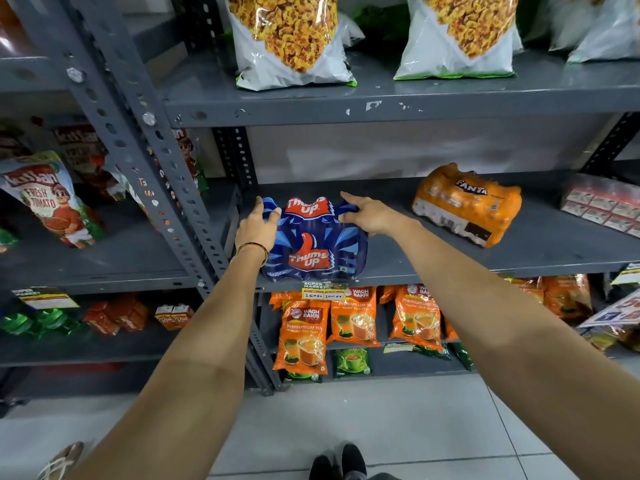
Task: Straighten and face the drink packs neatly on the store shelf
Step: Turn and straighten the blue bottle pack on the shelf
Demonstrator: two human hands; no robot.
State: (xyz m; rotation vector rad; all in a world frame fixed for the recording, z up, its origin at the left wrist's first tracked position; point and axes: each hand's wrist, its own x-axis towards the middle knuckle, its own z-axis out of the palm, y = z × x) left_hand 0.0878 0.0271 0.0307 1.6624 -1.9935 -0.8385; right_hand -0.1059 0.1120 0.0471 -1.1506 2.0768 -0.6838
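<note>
A blue Thums Up drink pack [313, 244] lies at the left end of the grey middle shelf [540, 244], its front reaching the shelf edge. My left hand [257, 225] grips its left side near the back. My right hand [369, 213] grips its right side near the back. An orange Fanta drink pack [467, 204] lies further right on the same shelf, turned at an angle, untouched.
A grey slotted upright [166, 188] stands just left of the blue pack. Red-and-white boxes [602, 206] sit at the shelf's far right. Snack bags [287, 39] fill the shelf above, orange tea packets [304, 336] the one below. A price tag [323, 292] hangs on the shelf edge.
</note>
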